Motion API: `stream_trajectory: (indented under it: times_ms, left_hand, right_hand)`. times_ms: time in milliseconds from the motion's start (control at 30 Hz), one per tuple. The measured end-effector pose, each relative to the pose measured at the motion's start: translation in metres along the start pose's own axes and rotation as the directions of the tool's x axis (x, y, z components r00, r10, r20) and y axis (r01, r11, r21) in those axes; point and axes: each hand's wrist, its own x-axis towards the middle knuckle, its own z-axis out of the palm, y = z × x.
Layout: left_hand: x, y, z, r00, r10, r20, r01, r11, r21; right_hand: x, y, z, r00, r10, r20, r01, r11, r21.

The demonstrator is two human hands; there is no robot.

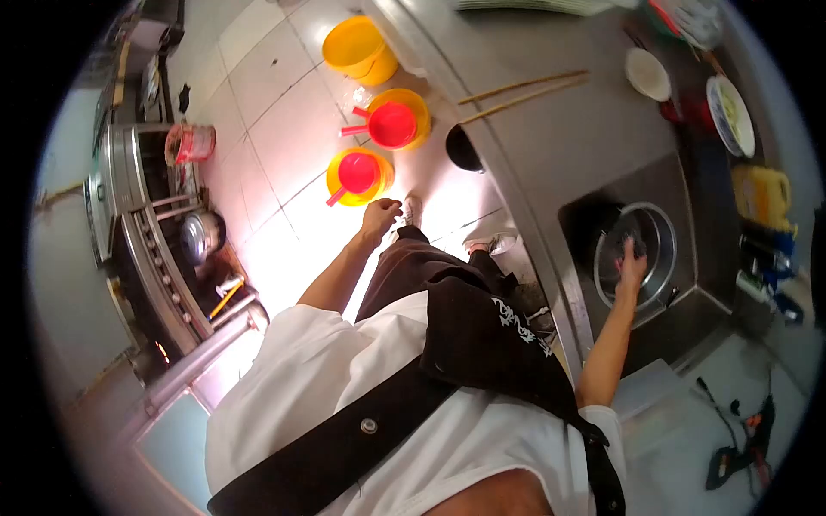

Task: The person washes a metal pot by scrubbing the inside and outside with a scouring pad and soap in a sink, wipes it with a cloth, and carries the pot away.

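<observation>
My right hand (pixel 632 265) reaches into a round metal basin (pixel 664 251) that stands in the steel sink (pixel 701 301). Its fingers are closed on something dark and roundish at the basin's inner side, too blurred to name. Over the floor, in front of my body, my left hand (pixel 381 218) hangs with curled fingers, and nothing can be made out in it. Below that hand a shoe shows on the tiles.
Yellow buckets (pixel 357 50) with red dippers (pixel 392 125) stand on the floor. Long chopsticks (pixel 525 96) lie on the steel counter (pixel 551 129), near a small white bowl (pixel 647 75), a plate (pixel 730 116) and a yellow jug (pixel 761 198). A stove (pixel 159 267) is at left.
</observation>
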Motion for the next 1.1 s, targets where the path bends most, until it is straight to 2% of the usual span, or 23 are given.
stream_trajectory:
  times_ms: [33,100,167,233,267,333,367,400,433,467,567,600,700,767,833,867,967,1000,1100]
  left_hand:
    - [0.005,-0.011,-0.011,1.0,-0.021,-0.005,0.021,1.0,-0.002]
    - [0.021,-0.039,-0.036,0.998,-0.057,-0.018,0.057,0.998,-0.002]
    - [0.04,-0.072,-0.065,0.993,-0.066,-0.096,0.074,0.993,0.09]
    - [0.063,-0.105,-0.094,0.981,-0.081,-0.177,0.121,0.966,0.229]
    - [0.073,-0.121,-0.11,0.975,-0.09,-0.204,0.152,0.939,0.31]
    - [0.095,-0.146,-0.137,0.976,-0.145,-0.161,0.205,0.863,0.463]
    - [0.109,-0.162,-0.152,0.974,-0.175,-0.143,0.224,0.812,0.539]
    - [0.122,-0.173,-0.165,0.985,-0.158,-0.067,0.164,0.755,0.635]
    - [0.132,-0.187,-0.172,0.982,-0.146,-0.118,0.187,0.782,0.594]
    - [0.141,-0.202,-0.178,0.977,-0.139,-0.164,0.208,0.807,0.553]
    - [0.173,-0.225,-0.181,0.957,-0.196,-0.213,0.279,0.818,0.503]
    - [0.186,-0.229,-0.18,0.95,-0.237,-0.205,0.311,0.797,0.518]
    - [0.228,-0.241,-0.173,0.92,-0.332,-0.206,0.39,0.752,0.531]
    - [0.253,-0.231,-0.168,0.898,-0.361,-0.251,0.44,0.732,0.52]
    - [0.282,-0.237,-0.168,0.882,-0.376,-0.283,0.471,0.705,0.53]
    - [0.302,-0.246,-0.168,0.88,-0.375,-0.291,0.474,0.694,0.542]
    - [0.352,-0.267,-0.16,0.835,-0.394,-0.385,0.551,0.619,0.56]
    - [0.362,-0.264,-0.158,0.816,-0.421,-0.397,0.579,0.606,0.545]
    - [0.383,-0.271,-0.155,0.791,-0.495,-0.36,0.606,0.553,0.572]
  right_hand:
    - [-0.002,0.001,-0.002,0.996,0.084,-0.015,-0.084,0.996,0.029]
    - [-0.015,0.008,0.006,0.987,0.134,-0.092,-0.133,0.991,0.016]
    - [-0.024,0.022,0.015,0.983,0.132,-0.131,-0.132,0.991,0.006]
    - [-0.053,0.016,0.042,0.954,0.083,-0.288,-0.092,0.996,-0.018]
    - [-0.056,0.024,0.049,0.934,0.003,-0.356,-0.081,0.976,-0.203]
    - [-0.054,0.037,0.056,0.877,-0.193,-0.44,-0.088,0.836,-0.542]
    - [-0.053,0.04,0.058,0.874,-0.251,-0.417,-0.064,0.791,-0.609]
    - [-0.056,0.039,0.06,0.868,-0.305,-0.392,-0.044,0.739,-0.672]
    - [-0.058,0.042,0.065,0.86,-0.355,-0.366,-0.031,0.68,-0.733]
    - [-0.06,0.045,0.07,0.777,-0.484,-0.403,0.031,0.669,-0.743]
    - [-0.064,0.039,0.067,0.785,-0.501,-0.365,0.042,0.63,-0.775]
    - [-0.069,0.032,0.074,0.784,-0.465,-0.412,-0.012,0.652,-0.758]
    - [-0.069,0.031,0.07,0.791,-0.485,-0.372,0.002,0.61,-0.792]
    - [-0.067,0.031,0.068,0.855,-0.403,-0.327,0.143,0.788,-0.599]
    - [-0.077,0.019,0.077,0.865,-0.393,-0.311,0.11,0.755,-0.647]
    - [-0.077,0.017,0.076,0.856,-0.417,-0.306,0.031,0.632,-0.774]
    - [-0.075,0.027,0.043,0.863,-0.503,-0.042,0.087,0.23,-0.969]
    - [-0.07,0.029,0.04,0.901,-0.348,-0.259,0.047,0.672,-0.739]
    - [-0.081,0.028,0.063,0.865,-0.31,-0.394,0.04,0.825,-0.563]
